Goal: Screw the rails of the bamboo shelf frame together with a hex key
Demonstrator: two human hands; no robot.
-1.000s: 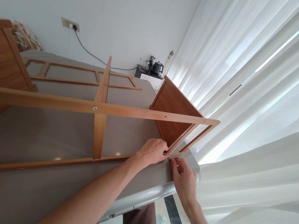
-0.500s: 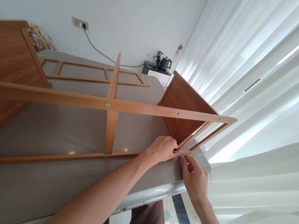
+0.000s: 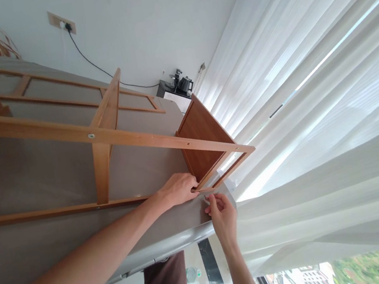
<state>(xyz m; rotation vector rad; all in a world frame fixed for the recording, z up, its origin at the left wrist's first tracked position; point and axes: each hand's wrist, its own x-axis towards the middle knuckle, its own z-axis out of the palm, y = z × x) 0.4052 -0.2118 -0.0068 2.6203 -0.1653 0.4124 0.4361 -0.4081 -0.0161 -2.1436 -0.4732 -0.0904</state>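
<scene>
A wooden frame (image 3: pixel 145 139) with long rails and cross boards lies on its side on the grey tabletop (image 3: pixel 62 233). My left hand (image 3: pixel 181 188) is closed around the frame's lower rail near its right end, beside the wood-grain end panel (image 3: pixel 203 134). Just off that same corner, on the near side, my right hand (image 3: pixel 223 212) has thumb and fingers pinched together. A tiny piece seems to show at its fingertips, too small to name. Screw heads and holes dot the upper rail.
Another flat wooden frame (image 3: pixel 64 98) lies farther back on the table. Beyond the table, a black kettle (image 3: pixel 185 84) stands on a small cabinet near a wall socket (image 3: pixel 61 22) with a cord. White curtains (image 3: pixel 301 132) hang along the right.
My view has turned to the right, so everything sits further left. My right hand's fingertips have drawn slightly away from the frame's corner; my left hand keeps its hold.
</scene>
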